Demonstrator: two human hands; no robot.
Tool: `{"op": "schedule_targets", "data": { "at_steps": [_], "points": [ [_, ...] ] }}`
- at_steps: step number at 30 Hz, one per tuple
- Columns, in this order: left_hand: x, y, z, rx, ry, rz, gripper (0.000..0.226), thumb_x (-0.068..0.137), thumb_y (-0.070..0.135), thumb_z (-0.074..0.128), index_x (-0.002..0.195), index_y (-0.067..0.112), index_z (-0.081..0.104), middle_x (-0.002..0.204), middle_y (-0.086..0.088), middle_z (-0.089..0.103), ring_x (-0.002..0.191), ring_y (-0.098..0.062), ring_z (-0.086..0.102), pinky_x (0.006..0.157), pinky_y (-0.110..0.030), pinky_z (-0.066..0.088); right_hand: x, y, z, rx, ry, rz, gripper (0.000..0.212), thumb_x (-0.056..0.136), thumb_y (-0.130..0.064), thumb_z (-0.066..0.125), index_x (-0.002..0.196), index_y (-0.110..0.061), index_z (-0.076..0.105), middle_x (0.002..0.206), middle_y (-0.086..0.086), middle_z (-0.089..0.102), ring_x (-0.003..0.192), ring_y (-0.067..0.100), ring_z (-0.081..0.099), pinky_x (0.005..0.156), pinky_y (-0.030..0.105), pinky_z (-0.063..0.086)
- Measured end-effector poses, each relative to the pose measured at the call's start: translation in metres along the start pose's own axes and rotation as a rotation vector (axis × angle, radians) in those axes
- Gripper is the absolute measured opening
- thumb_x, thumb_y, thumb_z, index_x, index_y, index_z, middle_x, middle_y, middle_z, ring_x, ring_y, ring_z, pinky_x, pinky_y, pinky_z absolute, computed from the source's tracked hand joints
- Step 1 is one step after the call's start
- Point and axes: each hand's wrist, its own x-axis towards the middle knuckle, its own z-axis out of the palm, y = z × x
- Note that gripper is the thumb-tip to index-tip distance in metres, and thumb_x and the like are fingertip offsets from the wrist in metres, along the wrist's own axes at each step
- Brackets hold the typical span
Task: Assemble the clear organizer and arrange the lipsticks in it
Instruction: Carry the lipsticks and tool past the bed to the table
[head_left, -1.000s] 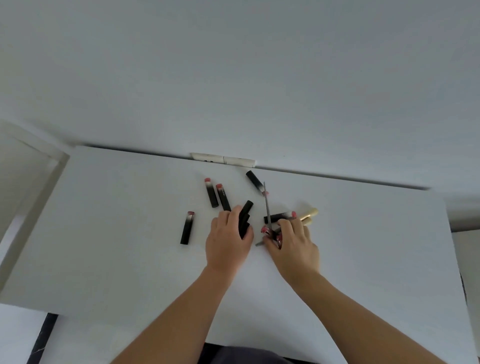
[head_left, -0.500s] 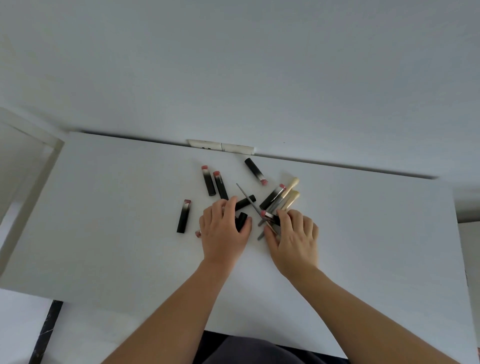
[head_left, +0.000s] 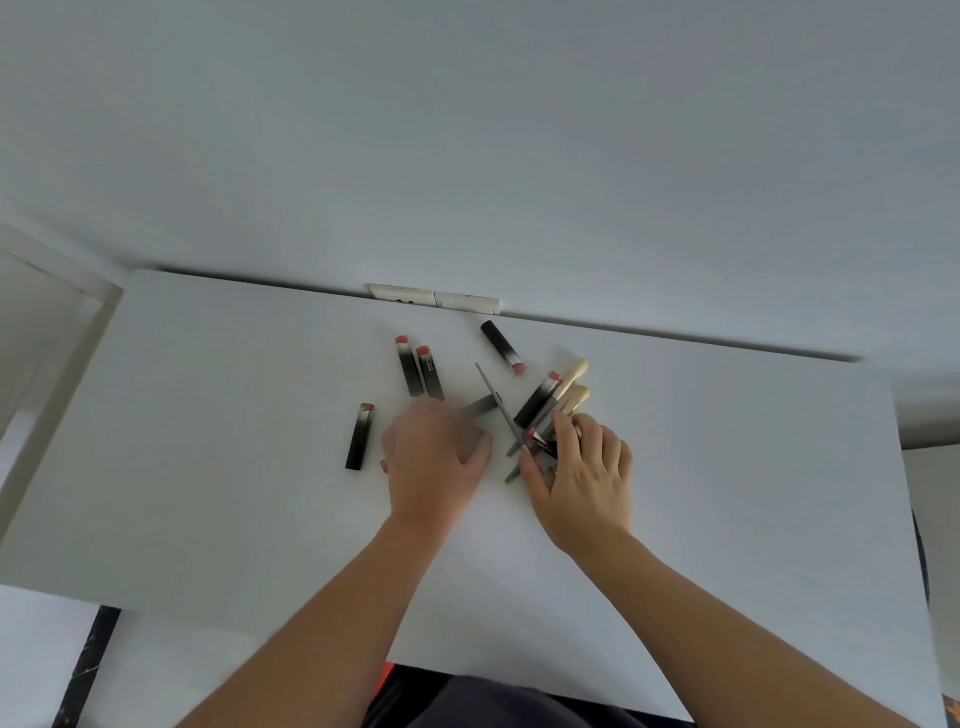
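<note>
Both hands lay palm-down on the white bench (head_left: 208, 467), close together near its middle. The left hand (head_left: 434, 462) was blurred, its fingers loosely spread over the surface; a dark lipstick (head_left: 480, 405) poked out from under its fingertips, but whether the hand gripped it could not be told. The right hand (head_left: 584, 480) had its fingers curled over a crossed cluster (head_left: 530, 441) of lipsticks and thin clear pieces, thumb and fingers closing on the pile.

Beyond the right hand, 1 black lipstick with a pink end (head_left: 538, 399) lay slanted, just beside 2 cream-coloured sticks (head_left: 571, 387). 2 more lipsticks (head_left: 420, 370) lay side by side beyond the left hand, pink ends away from the person. Another lipstick (head_left: 503, 346) rested near the bench's far edge, and a lone one (head_left: 360, 436) lay left of the left hand. A thin clear panel (head_left: 496, 400) stood tilted between the hands. No assembled organizer could be made out.
</note>
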Motion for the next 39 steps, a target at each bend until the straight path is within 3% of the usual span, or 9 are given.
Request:
{"op": "schedule_targets", "data": {
  "at_steps": [7,10,14,20,24,26,29,33,39],
  "points": [
    [0.009,-0.003,-0.021,-0.016,0.016,0.043,0.047,0.085,0.041,0.076,0.122,0.015,0.066,0.108,-0.004,0.063,0.099,-0.025,0.058,0.093,-0.042,0.044,0.004,0.015,-0.03,0.072,-0.077,0.055,0.059,0.094,-0.062,0.032,0.138,-0.025,0.043,0.135,-0.002,0.047,0.128,0.023,0.038,0.113,0.042,0.025],
    [0.01,-0.003,-0.038,-0.082,0.032,0.046,0.037,0.089,0.034,0.075,0.118,0.013,0.068,0.106,-0.004,0.065,0.097,-0.024,0.06,0.091,-0.04,0.044,0.001,0.031,-0.048,0.177,-0.107,0.082,0.055,0.096,-0.057,0.036,0.14,-0.025,0.046,0.138,-0.004,0.047,0.132,0.019,0.035,0.115,0.04,0.024],
    [0.009,-0.007,-0.064,-0.27,-0.027,0.034,0.029,0.098,0.033,0.062,0.118,0.013,0.067,0.107,0.001,0.066,0.096,-0.02,0.06,0.087,-0.034,0.048,-0.012,0.056,-0.07,0.402,-0.1,0.161,0.046,0.095,-0.054,0.042,0.134,-0.029,0.051,0.133,-0.013,0.05,0.129,0.012,0.04,0.105,0.032,0.035],
    [-0.013,-0.002,-0.087,-0.431,-0.135,-0.014,0.028,0.097,0.031,0.063,0.123,0.02,0.067,0.11,0.015,0.063,0.102,-0.005,0.06,0.087,-0.025,0.05,-0.042,0.071,-0.084,0.42,-0.072,0.162,0.038,0.097,-0.05,0.048,0.129,-0.031,0.057,0.125,-0.02,0.05,0.118,0.008,0.049,0.09,0.029,0.045],
    [-0.04,0.018,-0.095,-0.641,-0.218,-0.176,0.014,0.099,0.033,0.062,0.107,0.045,0.064,0.104,0.027,0.068,0.101,0.008,0.061,0.083,-0.018,0.049,-0.063,0.067,-0.09,0.639,-0.075,0.231,0.015,0.097,-0.044,0.054,0.111,-0.045,0.059,0.115,-0.027,0.056,0.105,0.001,0.056,0.078,0.018,0.044],
    [-0.052,0.03,-0.099,-0.761,-0.25,-0.266,0.012,0.101,0.037,0.061,0.107,0.045,0.066,0.105,0.031,0.068,0.101,0.009,0.063,0.088,-0.022,0.051,-0.072,0.068,-0.097,0.839,-0.057,0.328,0.013,0.097,-0.038,0.058,0.102,-0.05,0.06,0.107,-0.026,0.064,0.1,-0.002,0.061,0.076,0.013,0.043],
    [-0.066,0.051,-0.109,-0.912,-0.281,-0.313,0.013,0.099,0.036,0.062,0.103,0.034,0.074,0.102,0.01,0.074,0.097,-0.008,0.07,0.093,-0.038,0.056,-0.089,0.08,-0.111,1.018,-0.042,0.406,0.014,0.098,-0.035,0.059,0.104,-0.046,0.066,0.105,-0.03,0.069,0.099,-0.008,0.063,0.08,0.013,0.045],
    [-0.088,0.084,-0.123,-1.014,-0.341,-0.223,0.024,0.081,0.049,0.061,0.095,0.036,0.076,0.102,0.001,0.077,0.098,-0.015,0.073,0.089,-0.038,0.055,-0.123,0.109,-0.134,1.146,0.048,0.428,0.018,0.098,-0.026,0.06,0.109,-0.036,0.069,0.108,-0.02,0.073,0.103,-0.001,0.067,0.091,0.024,0.05],
    [-0.117,0.129,-0.112,-1.062,-0.427,-0.149,0.018,0.099,0.02,0.061,0.097,0.027,0.077,0.098,-0.008,0.077,0.094,-0.023,0.074,0.083,-0.036,0.062,-0.212,0.157,-0.161,1.188,0.213,0.528,0.023,0.099,-0.018,0.059,0.105,-0.037,0.071,0.105,-0.012,0.076,0.1,0.006,0.07,0.089,0.033,0.053]
  ]
}}
